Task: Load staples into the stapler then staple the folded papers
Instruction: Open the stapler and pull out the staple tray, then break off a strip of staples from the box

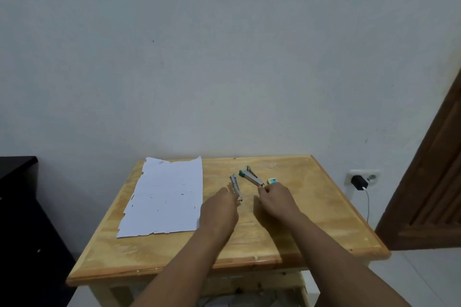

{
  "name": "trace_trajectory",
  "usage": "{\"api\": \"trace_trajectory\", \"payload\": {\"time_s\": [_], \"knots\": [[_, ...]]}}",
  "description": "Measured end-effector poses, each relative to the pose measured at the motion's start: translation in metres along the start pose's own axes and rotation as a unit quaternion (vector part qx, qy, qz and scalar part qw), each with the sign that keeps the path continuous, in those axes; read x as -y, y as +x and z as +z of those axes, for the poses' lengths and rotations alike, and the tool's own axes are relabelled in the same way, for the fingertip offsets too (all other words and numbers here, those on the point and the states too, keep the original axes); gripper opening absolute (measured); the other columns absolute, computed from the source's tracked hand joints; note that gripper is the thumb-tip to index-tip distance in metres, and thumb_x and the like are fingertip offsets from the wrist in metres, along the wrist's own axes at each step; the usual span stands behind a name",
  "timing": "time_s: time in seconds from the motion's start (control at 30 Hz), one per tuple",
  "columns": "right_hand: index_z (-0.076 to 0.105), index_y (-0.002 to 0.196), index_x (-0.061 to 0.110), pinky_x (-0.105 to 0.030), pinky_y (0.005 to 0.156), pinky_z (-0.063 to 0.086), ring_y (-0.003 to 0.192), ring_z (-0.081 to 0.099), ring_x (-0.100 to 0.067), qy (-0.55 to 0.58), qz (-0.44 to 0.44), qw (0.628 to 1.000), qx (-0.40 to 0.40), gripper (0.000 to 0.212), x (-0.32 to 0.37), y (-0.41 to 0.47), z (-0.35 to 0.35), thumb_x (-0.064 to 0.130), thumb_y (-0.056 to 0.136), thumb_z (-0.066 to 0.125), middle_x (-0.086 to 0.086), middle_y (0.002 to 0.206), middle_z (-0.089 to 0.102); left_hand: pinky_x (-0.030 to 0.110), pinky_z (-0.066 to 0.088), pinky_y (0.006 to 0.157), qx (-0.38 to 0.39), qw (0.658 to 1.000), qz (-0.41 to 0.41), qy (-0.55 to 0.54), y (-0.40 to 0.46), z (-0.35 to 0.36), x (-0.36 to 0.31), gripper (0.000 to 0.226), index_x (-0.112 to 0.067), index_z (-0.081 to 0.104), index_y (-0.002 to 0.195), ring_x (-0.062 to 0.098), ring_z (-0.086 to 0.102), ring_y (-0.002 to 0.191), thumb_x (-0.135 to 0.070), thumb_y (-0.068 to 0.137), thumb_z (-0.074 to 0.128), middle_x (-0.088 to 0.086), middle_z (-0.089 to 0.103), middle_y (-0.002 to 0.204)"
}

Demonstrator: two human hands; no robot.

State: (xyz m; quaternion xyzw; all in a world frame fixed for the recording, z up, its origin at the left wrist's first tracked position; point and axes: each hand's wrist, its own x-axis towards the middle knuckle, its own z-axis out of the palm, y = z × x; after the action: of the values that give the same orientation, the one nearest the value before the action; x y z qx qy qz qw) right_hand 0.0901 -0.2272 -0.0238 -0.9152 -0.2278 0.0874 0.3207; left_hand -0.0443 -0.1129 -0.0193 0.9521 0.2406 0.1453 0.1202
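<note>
Two hands are out over the wooden desk (311, 207); the left hand (219, 209) pinches one metal stapler piece (235, 186); the right hand (277, 200) grips the end of the green-tipped stapler (251, 177); one small staple box (272, 180) lies just beside it; one ragged white paper (164, 197) lies flat to the left.

One head-worn camera looks forward and down over the wooden table (311, 209) toward the wall (224, 57) behind it.
</note>
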Motion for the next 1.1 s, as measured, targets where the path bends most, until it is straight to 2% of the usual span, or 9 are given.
{"api": "trace_trajectory", "payload": {"time_s": [0.17, 0.3, 0.53, 0.6, 0.7, 0.8, 0.87, 0.97, 1.1], "knots": [[0.072, 0.101, 0.013, -0.035, 0.081, 0.057, 0.087, 0.066, -0.018, -0.13, -0.053, 0.99, -0.002, 0.034, -0.003, 0.001, 0.006, 0.036, 0.104, 0.047, -0.004, 0.093, 0.071, 0.035, 0.057, 0.081, -0.001, 0.992, 0.037, 0.118, 0.001, 0.006, -0.006, 0.041, -0.011, 0.06, 0.143, 0.026, 0.07, 0.099, -0.01, 0.103, 0.063, 0.011, 0.063, 0.127], [0.07, 0.104, 0.019, -0.034, 0.077, 0.057, 0.085, 0.065, -0.016, -0.192, -0.078, 0.978, 0.001, 0.031, -0.001, 0.002, 0.002, 0.037, 0.103, 0.045, 0.0, 0.093, 0.07, 0.035, 0.053, 0.079, 0.021, 0.988, 0.041, 0.144, 0.009, -0.002, -0.019, 0.041, -0.002, 0.056, 0.142, 0.029, 0.069, 0.103, -0.004, 0.101, 0.063, 0.017, 0.057, 0.133], [0.066, 0.073, 0.015, -0.029, 0.059, 0.042, 0.074, 0.062, -0.026, 0.038, -0.009, 0.995, -0.092, 0.032, -0.024, 0.019, -0.035, 0.027, 0.101, 0.054, -0.008, 0.078, 0.071, 0.035, 0.046, 0.075, 0.067, 0.98, 0.049, 0.181, 0.019, -0.015, -0.03, 0.036, -0.004, 0.065, 0.126, 0.033, 0.068, 0.107, 0.007, 0.092, 0.065, 0.017, 0.057, 0.13], [0.071, 0.084, 0.014, -0.028, 0.057, 0.04, 0.079, 0.062, -0.024, 0.058, 0.03, 0.992, -0.111, 0.027, -0.038, 0.022, -0.041, 0.026, 0.102, 0.054, -0.011, 0.093, 0.075, 0.036, 0.044, 0.074, 0.074, 0.978, 0.06, 0.187, 0.018, -0.016, -0.03, 0.035, -0.003, 0.066, 0.122, 0.033, 0.067, 0.106, 0.011, 0.09, 0.064, 0.017, 0.057, 0.128], [0.07, 0.103, 0.019, -0.031, 0.068, 0.045, 0.09, 0.061, -0.021, 0.045, 0.061, 0.991, -0.109, 0.02, -0.054, 0.026, -0.038, 0.034, 0.1, 0.059, -0.006, 0.111, 0.074, 0.036, 0.042, 0.069, 0.08, 0.977, 0.071, 0.185, 0.013, -0.017, -0.029, 0.03, -0.003, 0.067, 0.114, 0.034, 0.069, 0.098, 0.013, 0.09, 0.061, 0.017, 0.058, 0.13], [0.069, 0.124, 0.021, -0.031, 0.068, 0.049, 0.099, 0.063, -0.018, -0.02, 0.059, 0.995, -0.081, 0.051, -0.055, 0.033, -0.03, 0.058, 0.089, 0.067, -0.001, 0.122, 0.071, 0.036, 0.044, 0.067, 0.064, 0.979, 0.083, 0.173, 0.01, -0.012, -0.024, 0.022, -0.008, 0.069, 0.113, 0.032, 0.069, 0.092, 0.0, 0.096, 0.058, 0.017, 0.055, 0.144], [0.068, 0.122, 0.022, -0.03, 0.068, 0.055, 0.096, 0.065, -0.016, -0.087, 0.059, 0.992, -0.071, 0.061, -0.051, 0.036, -0.023, 0.066, 0.08, 0.069, 0.001, 0.116, 0.07, 0.037, 0.048, 0.072, 0.055, 0.981, 0.088, 0.165, 0.009, -0.005, -0.02, 0.024, -0.012, 0.068, 0.121, 0.031, 0.069, 0.097, -0.016, 0.101, 0.055, 0.013, 0.053, 0.148], [0.072, 0.115, 0.026, -0.03, 0.065, 0.056, 0.084, 0.064, -0.013, -0.121, 0.059, 0.987, -0.089, 0.047, -0.049, 0.034, -0.017, 0.061, 0.083, 0.069, 0.003, 0.108, 0.068, 0.038, 0.058, 0.078, 0.05, 0.985, 0.092, 0.135, 0.006, 0.003, -0.013, 0.037, -0.017, 0.065, 0.13, 0.028, 0.07, 0.097, -0.034, 0.1, 0.052, 0.009, 0.051, 0.149], [0.074, 0.113, 0.028, -0.025, 0.055, 0.036, 0.083, 0.06, -0.014, -0.101, 0.054, 0.988, -0.108, 0.034, -0.052, 0.025, -0.021, 0.051, 0.088, 0.067, 0.005, 0.11, 0.068, 0.041, 0.06, 0.087, 0.056, 0.987, 0.091, 0.117, 0.001, 0.008, -0.008, 0.052, -0.02, 0.06, 0.138, 0.027, 0.069, 0.111, -0.051, 0.097, 0.051, 0.007, 0.039, 0.163]]}}
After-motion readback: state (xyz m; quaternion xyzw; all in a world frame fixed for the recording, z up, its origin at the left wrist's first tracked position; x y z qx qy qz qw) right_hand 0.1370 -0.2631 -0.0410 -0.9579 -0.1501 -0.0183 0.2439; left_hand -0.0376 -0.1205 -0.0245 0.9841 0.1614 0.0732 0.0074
